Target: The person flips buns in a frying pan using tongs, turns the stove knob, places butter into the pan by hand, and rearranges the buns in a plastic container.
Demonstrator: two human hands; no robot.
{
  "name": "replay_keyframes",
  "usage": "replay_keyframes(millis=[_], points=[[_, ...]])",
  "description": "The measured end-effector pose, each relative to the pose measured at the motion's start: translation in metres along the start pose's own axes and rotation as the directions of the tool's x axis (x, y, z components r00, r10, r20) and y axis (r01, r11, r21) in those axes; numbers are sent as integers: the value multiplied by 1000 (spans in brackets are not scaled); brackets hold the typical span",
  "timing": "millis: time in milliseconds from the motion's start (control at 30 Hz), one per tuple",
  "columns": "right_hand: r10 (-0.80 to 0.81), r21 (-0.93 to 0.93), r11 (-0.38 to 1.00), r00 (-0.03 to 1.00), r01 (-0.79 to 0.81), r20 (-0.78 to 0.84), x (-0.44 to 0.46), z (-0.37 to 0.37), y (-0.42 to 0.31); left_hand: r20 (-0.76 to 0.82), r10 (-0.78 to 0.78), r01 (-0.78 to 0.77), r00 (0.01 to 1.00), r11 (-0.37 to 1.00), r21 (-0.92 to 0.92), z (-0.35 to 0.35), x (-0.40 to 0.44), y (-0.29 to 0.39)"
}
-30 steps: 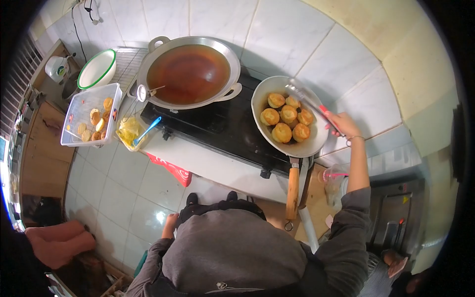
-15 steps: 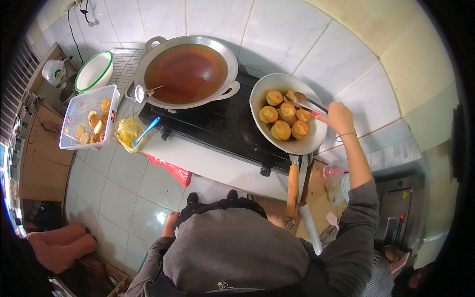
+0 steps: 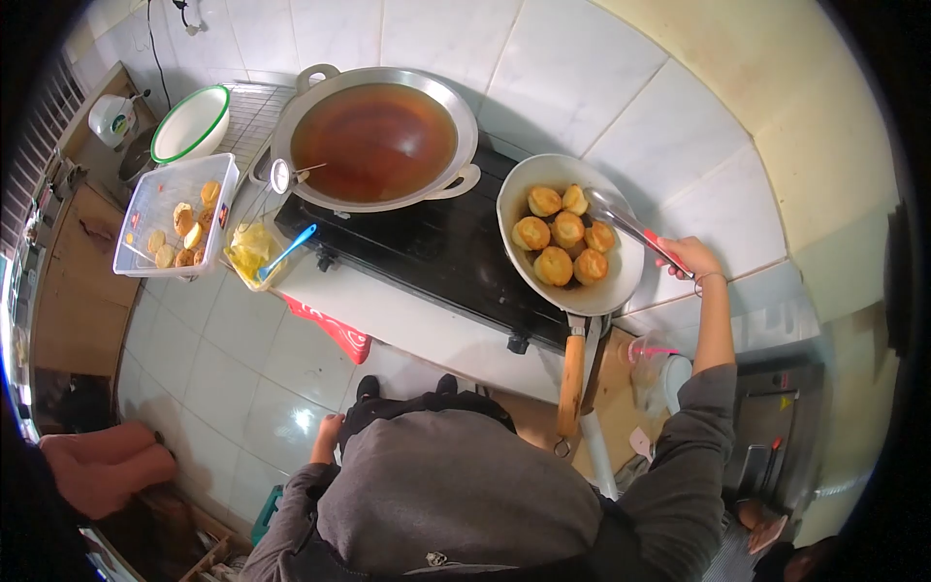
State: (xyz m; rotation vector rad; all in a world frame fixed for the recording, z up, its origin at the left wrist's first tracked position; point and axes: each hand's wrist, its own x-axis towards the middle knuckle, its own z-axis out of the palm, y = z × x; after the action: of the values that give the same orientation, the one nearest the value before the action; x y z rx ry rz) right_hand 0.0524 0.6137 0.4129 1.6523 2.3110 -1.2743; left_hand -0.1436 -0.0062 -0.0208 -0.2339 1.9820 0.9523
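My right hand (image 3: 694, 258) is closed round the red-gripped handle of metal tongs (image 3: 630, 221). The tongs' tips reach over the far right of a light frying pan (image 3: 626, 267), close to the browned round buns (image 3: 567, 230). Several of these golden buns sit in the pan, whose wooden handle (image 3: 572, 383) points toward me. Down beside my waist hangs my left hand (image 3: 332, 427), away from the stove; its fingers are too small and partly hidden to read.
A wide wok (image 3: 467, 136) of reddish-brown liquid (image 3: 373, 141) stands on the black stove (image 3: 427, 247), a dial thermometer (image 3: 280, 176) at its rim. Left are a plastic box (image 3: 145, 218) of buns, a green-rimmed bowl (image 3: 189, 126), and a yellow-filled tub with a blue brush (image 3: 291, 250).
My right hand has drawn back to the right and down with the tongs. Their tips have shifted right from among the buns, and one bun at the back now sits upright.
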Motion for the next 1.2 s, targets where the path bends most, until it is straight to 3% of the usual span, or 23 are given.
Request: replay_keyframes(millis=[300,533,833,1033,1133,1200], points=[[25,-62,998,1000,-26,-18,9,-8,10,45,75,-77,996,996,53,2,7,-6],[25,-42,999,999,-26,-24,9,-6,7,5,-15,15,1000,999,-28,4,5,-1],[-13,-97,995,999,10,-30,1,-3,-2,-2,71,-71,997,997,15,1,2,4],[13,-10,1000,1000,-13,18,6,-7,3,8,29,-30,1000,996,82,1,-1,15],[77,100,991,994,-86,83,10,-9,11,42,60,-64,997,994,93,0,-5,16],[121,203,969,987,-141,107,10,-6,16,37,5,-9,999,993,118,0,-9,18]])
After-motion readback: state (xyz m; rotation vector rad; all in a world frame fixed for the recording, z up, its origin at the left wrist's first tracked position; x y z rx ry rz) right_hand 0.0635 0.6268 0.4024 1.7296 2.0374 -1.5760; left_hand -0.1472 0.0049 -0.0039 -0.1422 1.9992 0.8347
